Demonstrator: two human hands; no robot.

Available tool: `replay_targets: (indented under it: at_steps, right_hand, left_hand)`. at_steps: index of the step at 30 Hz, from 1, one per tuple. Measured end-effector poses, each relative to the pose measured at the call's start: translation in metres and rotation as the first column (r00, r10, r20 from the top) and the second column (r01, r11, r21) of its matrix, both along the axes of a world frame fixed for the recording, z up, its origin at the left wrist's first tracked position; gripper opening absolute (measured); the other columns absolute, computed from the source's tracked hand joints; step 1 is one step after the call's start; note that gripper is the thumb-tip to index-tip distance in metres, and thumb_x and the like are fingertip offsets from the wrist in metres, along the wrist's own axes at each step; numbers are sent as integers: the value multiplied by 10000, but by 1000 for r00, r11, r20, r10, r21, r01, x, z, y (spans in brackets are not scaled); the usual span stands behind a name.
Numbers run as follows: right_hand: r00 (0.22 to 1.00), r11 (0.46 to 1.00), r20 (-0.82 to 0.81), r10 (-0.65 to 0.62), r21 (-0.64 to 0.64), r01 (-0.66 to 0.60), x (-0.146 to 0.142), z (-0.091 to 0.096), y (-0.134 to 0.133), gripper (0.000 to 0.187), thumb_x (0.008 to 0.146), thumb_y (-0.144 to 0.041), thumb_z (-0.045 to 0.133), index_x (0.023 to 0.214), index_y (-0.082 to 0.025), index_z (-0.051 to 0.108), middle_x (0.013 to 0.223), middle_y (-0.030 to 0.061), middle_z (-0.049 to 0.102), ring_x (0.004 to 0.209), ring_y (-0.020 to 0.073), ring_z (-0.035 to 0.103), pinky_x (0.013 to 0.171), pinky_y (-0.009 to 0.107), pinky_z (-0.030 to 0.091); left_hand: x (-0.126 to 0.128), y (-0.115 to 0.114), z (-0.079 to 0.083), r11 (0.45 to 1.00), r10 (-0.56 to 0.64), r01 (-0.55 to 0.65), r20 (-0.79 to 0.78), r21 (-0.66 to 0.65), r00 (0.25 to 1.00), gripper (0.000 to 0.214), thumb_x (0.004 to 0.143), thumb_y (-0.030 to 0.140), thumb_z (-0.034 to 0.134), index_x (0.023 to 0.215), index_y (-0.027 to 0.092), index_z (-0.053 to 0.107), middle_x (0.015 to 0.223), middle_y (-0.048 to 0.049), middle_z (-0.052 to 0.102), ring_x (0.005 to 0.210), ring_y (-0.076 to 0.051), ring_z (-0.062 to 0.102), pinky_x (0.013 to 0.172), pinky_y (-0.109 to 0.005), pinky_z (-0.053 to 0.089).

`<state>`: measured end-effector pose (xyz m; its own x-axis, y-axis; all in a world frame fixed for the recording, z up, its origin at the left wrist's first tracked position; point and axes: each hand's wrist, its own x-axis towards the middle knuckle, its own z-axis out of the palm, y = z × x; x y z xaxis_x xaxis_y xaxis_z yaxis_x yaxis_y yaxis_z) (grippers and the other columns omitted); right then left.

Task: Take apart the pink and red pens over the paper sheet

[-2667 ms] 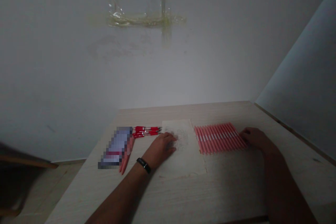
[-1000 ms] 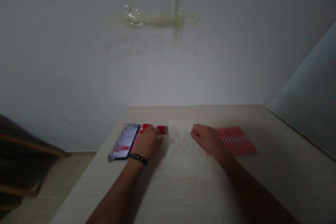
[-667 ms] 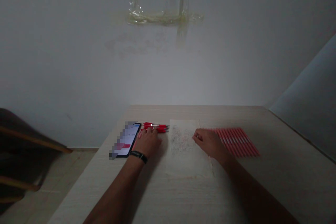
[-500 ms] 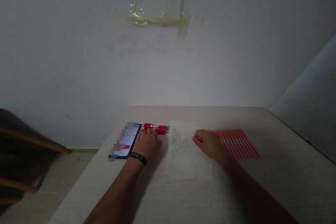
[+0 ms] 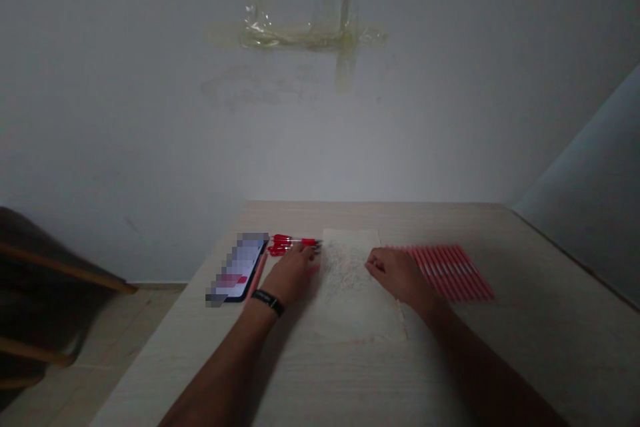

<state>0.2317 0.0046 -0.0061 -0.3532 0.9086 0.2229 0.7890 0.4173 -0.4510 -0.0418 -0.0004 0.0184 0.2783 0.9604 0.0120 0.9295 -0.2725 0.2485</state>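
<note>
Head view: the left hand (image 5: 294, 273) lay half-curled against the near side of the red pens (image 5: 293, 245), its grip on them undeterminable. The right hand (image 5: 397, 273) rested loosely curled and empty on the edge of the paper sheet (image 5: 350, 293), near the row of pink pens (image 5: 450, 272). A phone (image 5: 237, 268) lay beside the red pens on the pale wooden table (image 5: 525, 360).

Red pens (image 5: 293, 244) lie bunched; striped pink pens (image 5: 444, 272) lie side by side.

Head-worn camera looks forward and down over the table (image 5: 525, 353).
</note>
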Motion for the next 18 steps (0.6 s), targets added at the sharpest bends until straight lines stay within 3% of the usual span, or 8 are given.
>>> replay_targets:
  at_steps: [2, 6, 12, 14, 18]
  right_hand:
    - [1000, 1000, 6, 6, -1, -6, 0, 0, 0, 115, 906, -248, 608, 819, -204, 668, 760, 6, 699, 738, 154, 617, 687, 251, 369]
    - [1000, 1000, 2, 12, -6, -12, -1, 1, 0, 130, 915, -252, 599, 819, -200, 669, 752, 10, 700, 717, 153, 616, 699, 257, 376]
    - [1000, 999, -28, 11, -31, -12, 0, 0, 0, 129, 913, -257, 602, 814, -202, 663, 751, 14, 699, 698, 154, 616, 662, 256, 366]
    - [997, 999, -71, 14, -51, -18, -1, 0, 0, 134, 918, -270, 602, 818, -200, 658, 764, 16, 699, 705, 154, 618, 651, 254, 364]
    - [982, 997, -182, 43, -57, -54, -3, 1, 1, 238, 977, -330, 524, 818, -193, 637, 761, 12, 672, 725, 156, 609, 657, 257, 364]
  left_hand:
    - [-1, -1, 0, 997, 62, -63, -35, -33, 997, 266, 948, 327, 524, 1105, 138, 626, 1191, -160, 647, 1035, -262, 648, 861, -343, 503]
    - [-1, -3, 0, 991, 111, -112, -22, -70, 994, 223, 942, 274, 491, 1060, 168, 646, 1017, -124, 710, 858, -239, 680, 722, -321, 481]
    - [3, 4, 4, 999, 39, -45, 278, 17, 960, 93, 843, 228, 569, 845, 165, 638, 789, -53, 664, 695, -187, 594, 619, -284, 400]
    - [4, 7, 5, 999, 16, -28, 443, 21, 896, 125, 848, 274, 584, 792, 165, 611, 736, -31, 633, 669, -170, 568, 609, -273, 394]
    - [7, 8, 5, 999, -24, 31, 769, 5, 639, 205, 860, 352, 625, 802, 160, 583, 737, -4, 610, 643, -126, 550, 606, -239, 414]
